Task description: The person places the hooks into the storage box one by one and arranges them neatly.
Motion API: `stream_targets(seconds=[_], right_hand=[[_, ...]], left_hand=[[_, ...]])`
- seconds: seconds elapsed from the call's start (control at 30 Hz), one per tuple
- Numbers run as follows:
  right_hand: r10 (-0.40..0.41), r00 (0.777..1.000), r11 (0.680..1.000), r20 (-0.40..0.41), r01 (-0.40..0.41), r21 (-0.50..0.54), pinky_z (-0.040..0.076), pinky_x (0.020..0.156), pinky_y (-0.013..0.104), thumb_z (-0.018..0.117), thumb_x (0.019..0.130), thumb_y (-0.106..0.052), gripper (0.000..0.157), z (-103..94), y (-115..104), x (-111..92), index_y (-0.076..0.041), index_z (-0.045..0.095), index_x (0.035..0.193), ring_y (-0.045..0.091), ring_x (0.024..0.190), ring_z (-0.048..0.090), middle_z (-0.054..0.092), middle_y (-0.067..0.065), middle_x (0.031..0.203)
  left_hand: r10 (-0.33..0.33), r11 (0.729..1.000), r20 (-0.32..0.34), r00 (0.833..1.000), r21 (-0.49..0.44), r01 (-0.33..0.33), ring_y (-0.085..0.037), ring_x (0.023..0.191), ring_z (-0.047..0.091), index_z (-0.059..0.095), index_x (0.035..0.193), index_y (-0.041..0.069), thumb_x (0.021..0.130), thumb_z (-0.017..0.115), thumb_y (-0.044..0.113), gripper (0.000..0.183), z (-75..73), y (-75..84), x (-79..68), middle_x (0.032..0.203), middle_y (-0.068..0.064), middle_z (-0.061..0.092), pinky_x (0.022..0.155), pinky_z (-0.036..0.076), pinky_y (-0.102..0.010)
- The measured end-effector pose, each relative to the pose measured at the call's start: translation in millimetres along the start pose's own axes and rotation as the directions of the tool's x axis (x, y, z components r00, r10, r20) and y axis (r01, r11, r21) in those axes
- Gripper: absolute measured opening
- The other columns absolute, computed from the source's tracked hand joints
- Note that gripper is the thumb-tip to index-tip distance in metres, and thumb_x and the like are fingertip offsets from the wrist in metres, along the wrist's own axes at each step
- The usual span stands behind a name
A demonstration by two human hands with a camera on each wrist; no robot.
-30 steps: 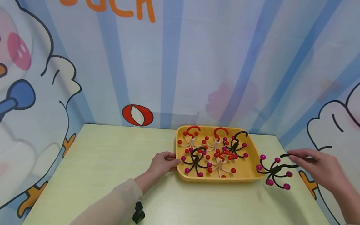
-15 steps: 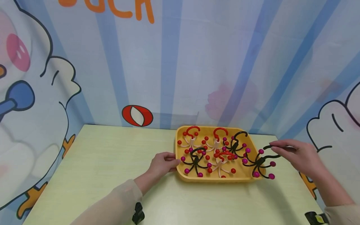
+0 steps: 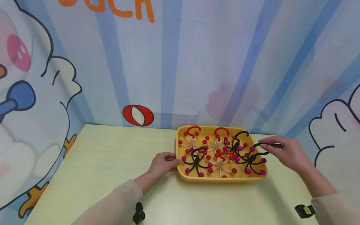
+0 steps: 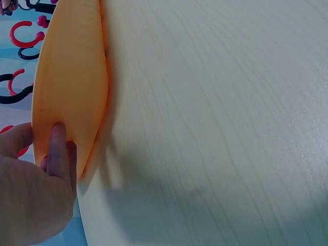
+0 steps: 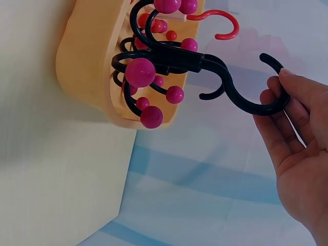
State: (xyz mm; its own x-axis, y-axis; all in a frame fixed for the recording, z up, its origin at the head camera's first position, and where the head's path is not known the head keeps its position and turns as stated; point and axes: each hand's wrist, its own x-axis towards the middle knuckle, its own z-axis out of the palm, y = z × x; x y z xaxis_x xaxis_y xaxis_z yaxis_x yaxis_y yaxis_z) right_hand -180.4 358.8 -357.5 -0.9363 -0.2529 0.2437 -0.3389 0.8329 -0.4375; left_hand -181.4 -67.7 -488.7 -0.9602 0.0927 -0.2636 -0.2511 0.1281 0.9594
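Observation:
My right hand [image 3: 285,151] pinches the hooked end of a black claw-shaped hook [image 5: 179,57] with magenta balls on its curved arms. That hook hangs over the right end of a yellow tray [image 3: 225,179], its balls inside the rim in the head view. With thumb and fingers my left hand [image 3: 162,163] grips the tray's left wall, which the left wrist view shows up close. Inside the tray lie two more black hooks with magenta balls, one front left [image 3: 196,160], one back right [image 3: 235,145]. Several white hooks with red hook ends and red balls [image 3: 217,143] lie among them.
The tray stands on a pale wooden table [image 3: 112,162], near its back edge. Behind the table hangs a blue striped cloth [image 3: 191,62] with cartoon prints. A black wrist strap [image 3: 305,211] shows at the right sleeve.
My right hand has carried the black hook leftward, from outside the tray's right side to over its right end. My left hand and the tray have stayed put.

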Motion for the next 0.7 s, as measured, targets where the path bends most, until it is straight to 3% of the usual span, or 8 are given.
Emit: stream_targets(seconds=[0.1,0.17,0.4,0.7], right_hand=[[-0.004,1.0,1.0,0.015,0.004,0.007,0.06,0.075,0.021,0.074,0.103,-0.019,0.019,5.1,-0.1,2.3,-0.011,0.081,0.119,0.03,0.1,0.078,0.078,0.013,0.116],[0.001,1.0,1.0,0.03,-0.001,0.01,0.062,0.075,0.023,0.074,0.103,-0.018,0.019,7.8,0.2,3.4,-0.01,0.081,0.12,0.035,0.101,0.077,0.077,0.014,0.117],[-0.008,1.0,1.0,0.024,0.008,-0.003,0.064,0.075,0.027,0.076,0.101,-0.014,0.017,11.5,1.5,4.7,-0.01,0.082,0.117,0.028,0.097,0.078,0.078,0.012,0.114],[-0.03,0.998,0.999,0.054,0.031,-0.009,0.065,0.075,0.034,0.076,0.101,-0.015,0.018,9.9,-3.4,5.7,-0.01,0.081,0.118,0.029,0.096,0.078,0.078,0.012,0.115]], left_hand=[[0.002,1.0,0.0,1.0,0.0,-0.002,-0.024,0.095,0.077,0.067,0.131,-0.007,0.099,0.079,0.014,0.04,-0.2,-1.1,0.7,0.112,-0.017,0.073,0.082,0.066,-0.038],[-0.001,1.0,-0.001,1.0,-0.003,0.001,-0.024,0.095,0.077,0.067,0.131,-0.007,0.099,0.079,0.014,0.04,-0.6,-1.4,1.1,0.112,-0.017,0.072,0.082,0.066,-0.037],[0.0,1.0,-0.001,1.0,0.006,0.0,-0.023,0.095,0.077,0.067,0.132,-0.007,0.1,0.077,0.014,0.04,-0.8,-0.5,1.7,0.112,-0.017,0.072,0.082,0.066,-0.035],[0.004,1.0,-0.002,1.0,0.003,-0.004,-0.024,0.097,0.077,0.066,0.131,-0.007,0.099,0.079,0.014,0.04,-0.6,-0.3,-0.3,0.113,-0.017,0.073,0.083,0.066,-0.038]])
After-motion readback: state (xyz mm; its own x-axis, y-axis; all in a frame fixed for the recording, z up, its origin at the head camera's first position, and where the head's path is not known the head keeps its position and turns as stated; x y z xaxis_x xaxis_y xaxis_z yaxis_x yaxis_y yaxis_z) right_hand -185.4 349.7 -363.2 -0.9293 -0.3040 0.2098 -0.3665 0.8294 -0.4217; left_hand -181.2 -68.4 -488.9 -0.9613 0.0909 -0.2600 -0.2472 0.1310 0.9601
